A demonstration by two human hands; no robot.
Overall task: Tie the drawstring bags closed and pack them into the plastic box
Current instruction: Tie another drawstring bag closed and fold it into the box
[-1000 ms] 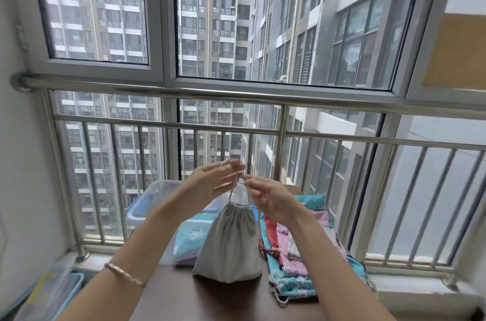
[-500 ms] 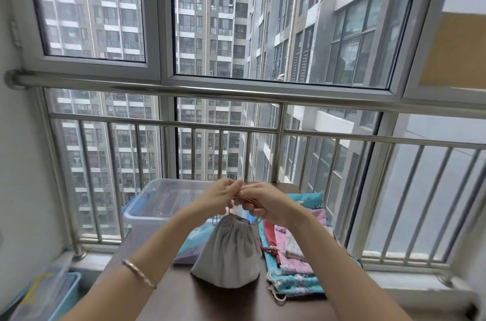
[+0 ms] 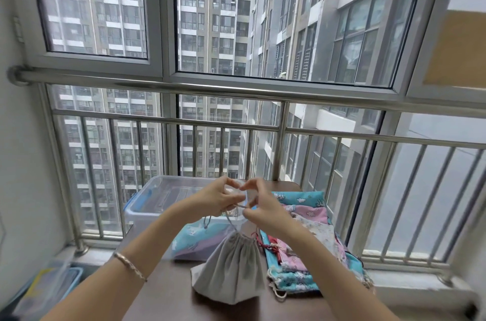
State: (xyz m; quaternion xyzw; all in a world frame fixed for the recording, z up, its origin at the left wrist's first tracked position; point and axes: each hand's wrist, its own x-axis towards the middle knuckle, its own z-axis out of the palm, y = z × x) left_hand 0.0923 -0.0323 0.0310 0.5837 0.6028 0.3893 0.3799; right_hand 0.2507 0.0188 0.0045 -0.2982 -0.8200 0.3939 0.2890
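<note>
Here, grey drawstring bag (image 3: 231, 268), mouth cinched into pleats, rests on tabletop (image 3: 163, 299) before clear plastic box (image 3: 157, 197). Above it, left hand (image 3: 215, 199) and right hand (image 3: 263, 206) close together, each pinching its pale cord (image 3: 231, 222).

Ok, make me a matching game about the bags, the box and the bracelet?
1. grey drawstring bag
2. clear plastic box
3. bracelet
4. pile of patterned bags

a. on the left wrist
b. right of the grey drawstring bag
c. at the back of the table
d. its drawstring pinched by left hand and right hand

Pairs: 1-d, 2-c, 3-a, 4-b
</note>
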